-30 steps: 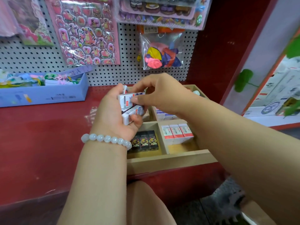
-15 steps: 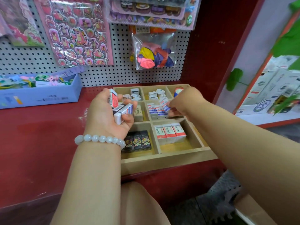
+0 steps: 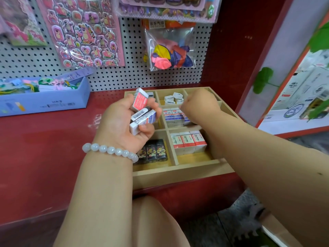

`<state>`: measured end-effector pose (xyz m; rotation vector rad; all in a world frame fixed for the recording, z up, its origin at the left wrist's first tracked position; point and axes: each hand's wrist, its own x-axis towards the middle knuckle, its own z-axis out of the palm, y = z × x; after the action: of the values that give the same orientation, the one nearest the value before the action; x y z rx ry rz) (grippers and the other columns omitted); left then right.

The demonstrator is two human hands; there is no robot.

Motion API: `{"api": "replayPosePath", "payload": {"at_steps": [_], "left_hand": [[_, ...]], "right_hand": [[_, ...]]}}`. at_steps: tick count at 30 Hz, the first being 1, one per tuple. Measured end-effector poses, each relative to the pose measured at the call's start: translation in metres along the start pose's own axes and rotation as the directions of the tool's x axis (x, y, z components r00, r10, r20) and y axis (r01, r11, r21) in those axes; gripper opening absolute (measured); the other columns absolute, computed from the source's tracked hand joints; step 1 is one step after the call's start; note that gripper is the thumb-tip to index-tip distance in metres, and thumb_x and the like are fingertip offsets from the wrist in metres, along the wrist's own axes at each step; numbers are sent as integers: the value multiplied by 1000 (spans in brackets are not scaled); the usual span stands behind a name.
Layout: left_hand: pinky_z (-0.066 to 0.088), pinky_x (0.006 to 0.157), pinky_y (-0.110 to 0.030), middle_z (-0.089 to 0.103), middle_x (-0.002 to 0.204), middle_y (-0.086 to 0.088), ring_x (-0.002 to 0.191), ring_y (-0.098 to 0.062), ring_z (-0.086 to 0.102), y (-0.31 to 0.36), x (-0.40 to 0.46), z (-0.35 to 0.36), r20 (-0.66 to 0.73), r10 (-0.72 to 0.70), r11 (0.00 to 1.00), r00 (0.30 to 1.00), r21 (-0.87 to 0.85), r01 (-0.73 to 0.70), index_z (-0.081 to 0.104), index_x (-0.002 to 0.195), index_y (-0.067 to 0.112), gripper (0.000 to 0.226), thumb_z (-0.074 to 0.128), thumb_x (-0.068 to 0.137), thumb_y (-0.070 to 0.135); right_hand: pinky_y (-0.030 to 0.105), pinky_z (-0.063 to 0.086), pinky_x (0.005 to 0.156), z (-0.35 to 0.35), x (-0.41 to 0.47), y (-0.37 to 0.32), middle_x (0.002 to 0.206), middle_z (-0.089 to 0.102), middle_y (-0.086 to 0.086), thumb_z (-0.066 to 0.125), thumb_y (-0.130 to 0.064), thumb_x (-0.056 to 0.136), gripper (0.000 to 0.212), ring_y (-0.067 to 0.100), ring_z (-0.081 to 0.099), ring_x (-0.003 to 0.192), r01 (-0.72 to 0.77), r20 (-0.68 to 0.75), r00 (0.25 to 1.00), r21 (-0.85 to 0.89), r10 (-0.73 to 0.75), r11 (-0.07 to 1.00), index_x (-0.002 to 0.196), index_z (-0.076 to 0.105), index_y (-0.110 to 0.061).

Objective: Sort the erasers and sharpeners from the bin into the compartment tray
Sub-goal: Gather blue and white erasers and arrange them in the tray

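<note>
The red bench (image 3: 44,143) is carrying a wooden compartment tray (image 3: 179,172) at its right end, close to the front edge, and a blue box (image 3: 44,101) of stationery toward the back left, against the pegboard (image 3: 114,75). A sticker sheet (image 3: 83,31) and a bag of balloons (image 3: 169,50) are hanging on that pegboard. The left hand (image 3: 122,125), wearing a white bead bracelet (image 3: 110,150), is hovering over the tray's left side with its fingers (image 3: 146,128) curling around a small stack of erasers (image 3: 142,113), 1 red-labelled on top and blue-labelled ones beneath. The right hand (image 3: 199,102) is reaching over the tray's back right compartments, seen from the back; I cannot tell whether its fingers are grasping anything. In the tray, 3 red-labelled erasers (image 3: 188,141) are sitting in the front right compartment, 3 black erasers (image 3: 154,151) in the front left, blue-labelled erasers (image 3: 173,115) in the middle, and small white sharpeners (image 3: 173,98) in the back row.
</note>
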<state>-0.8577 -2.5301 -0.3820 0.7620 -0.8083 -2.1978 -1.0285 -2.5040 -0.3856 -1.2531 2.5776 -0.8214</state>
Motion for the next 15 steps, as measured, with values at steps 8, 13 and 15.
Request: {"api": "replayPosePath", "payload": {"at_steps": [8, 13, 15], "left_hand": [[19, 31, -10, 60, 67, -7, 51, -15, 60, -8, -7, 16, 86, -141, 988, 986, 72, 135, 60, 92, 8, 41, 33, 101, 38], [23, 28, -8, 62, 68, -9, 52, -14, 62, -15, -11, 25, 153, -233, 972, 960, 1, 236, 59, 86, 6, 44, 34, 100, 40], [27, 27, -9, 63, 70, -13, 54, -16, 62, -18, -9, 26, 150, -248, 967, 957, -29, 255, 59, 89, 0, 51, 33, 100, 43]], "right_hand": [[29, 37, 76, -22, -27, -7, 88, 62, 9, 58, -16, 91, 17, 11, 53, 76, 21, 362, 833, 734, -418, 678, 105, 68, -19], [17, 49, 65, -35, -30, 4, 62, 66, -5, 48, 0, 91, 30, 2, 59, 52, -167, 424, 746, 866, -514, 472, 120, 55, -5], [18, 51, 64, -39, -27, 12, 66, 68, 0, 57, -7, 84, 28, 7, 60, 59, -164, 377, 805, 883, -458, 439, 112, 59, -5]]}}
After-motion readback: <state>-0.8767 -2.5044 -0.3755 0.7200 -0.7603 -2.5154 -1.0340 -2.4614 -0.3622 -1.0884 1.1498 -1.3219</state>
